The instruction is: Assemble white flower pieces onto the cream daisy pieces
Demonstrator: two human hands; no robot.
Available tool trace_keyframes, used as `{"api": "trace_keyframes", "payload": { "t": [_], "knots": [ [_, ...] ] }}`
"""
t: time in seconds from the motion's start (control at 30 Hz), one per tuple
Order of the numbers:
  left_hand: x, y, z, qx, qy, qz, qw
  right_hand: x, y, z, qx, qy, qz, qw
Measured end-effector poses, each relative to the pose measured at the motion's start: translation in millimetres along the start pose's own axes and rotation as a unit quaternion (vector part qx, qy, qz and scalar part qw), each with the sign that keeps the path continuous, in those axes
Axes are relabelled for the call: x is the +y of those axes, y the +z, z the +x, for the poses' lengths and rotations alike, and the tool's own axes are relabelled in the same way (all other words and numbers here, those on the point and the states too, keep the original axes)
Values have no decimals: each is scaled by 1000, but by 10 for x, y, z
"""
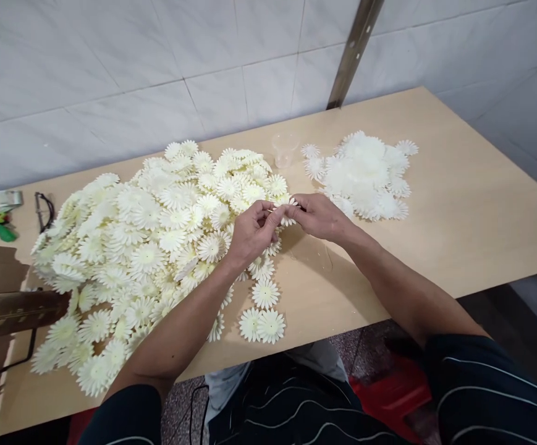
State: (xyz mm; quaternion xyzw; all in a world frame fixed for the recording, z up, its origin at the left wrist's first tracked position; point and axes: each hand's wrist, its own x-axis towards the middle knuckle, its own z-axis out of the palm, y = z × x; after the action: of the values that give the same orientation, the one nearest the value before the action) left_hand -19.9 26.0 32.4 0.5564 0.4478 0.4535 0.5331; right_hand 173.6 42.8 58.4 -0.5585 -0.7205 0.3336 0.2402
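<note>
One counter (pixel 458 185), two piles on it: a big cream pile of flowers (pixel 147 256) on the left, a smaller white pile (pixel 365 173) on the right. Two hands, left hand (pixel 253 236) and right hand (pixel 320 216), plus one clear cup (pixel 285 149). One flower (pixel 288 220) sits right between the hands, pinched in the fingertips of both. Fingers hide part of it, and tbh the piles are too jumbled to count.

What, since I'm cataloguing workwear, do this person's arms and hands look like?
The left sleeve and right sleeve are short, dark navy or nearly black, with thin, pale, curving lines. Both forearms are bare below them. The left hand and right hand are ungloved, and no watch or bracelet shows.
</note>
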Motion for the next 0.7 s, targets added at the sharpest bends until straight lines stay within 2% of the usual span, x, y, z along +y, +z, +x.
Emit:
{"api": "trace_keyframes", "payload": {
  "t": [0.2,0.3,0.53,0.7],
  "knots": [
    [5,-32,29,-17,-35,-32,999,-13,-7,-39,-9,-2,48,999],
    [-6,-42,32,-22,-51,-42,998,18,-2,-50,-18,-6,39,999],
    [-36,-36,42,-22,-60,-39,997,65,59,-34,30,-14,15,999],
    [-46,-15,34,3,-40,-44,998,126,78,-14,-44,5,111,993]
  ]
}}
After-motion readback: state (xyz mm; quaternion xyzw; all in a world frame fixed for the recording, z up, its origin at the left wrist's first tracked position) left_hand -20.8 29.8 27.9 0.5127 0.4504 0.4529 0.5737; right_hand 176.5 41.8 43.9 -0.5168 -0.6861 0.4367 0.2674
